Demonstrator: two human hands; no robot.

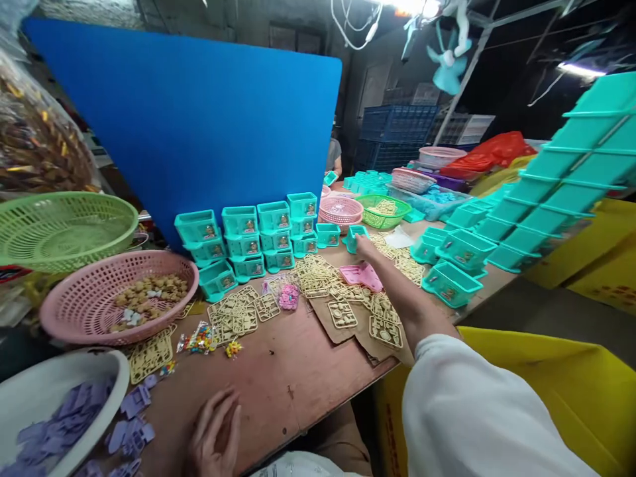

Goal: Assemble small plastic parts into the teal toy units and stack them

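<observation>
My right hand (366,249) is stretched across the table, its fingers closed at the near edge of a small teal plastic box (354,237). Just left of that box stands another teal box (328,234) with a picture sticker. Below my right forearm lies a pink plastic piece (362,275) on cream-coloured moulded part frames (342,314). At the front edge of the table rests my left hand (216,434), palm turned inward, its fingers loosely bent and apart with nothing seen in them. Purple plastic pieces (132,434) lie to its left.
Stacked teal boxes (243,244) stand before an upright blue board (199,119). On the left are a pink basket (59,311), a green basket (114,225) and a white basin (119,374). Tall teal stacks (561,179) lean at right. Another person (334,156) sits beyond the board.
</observation>
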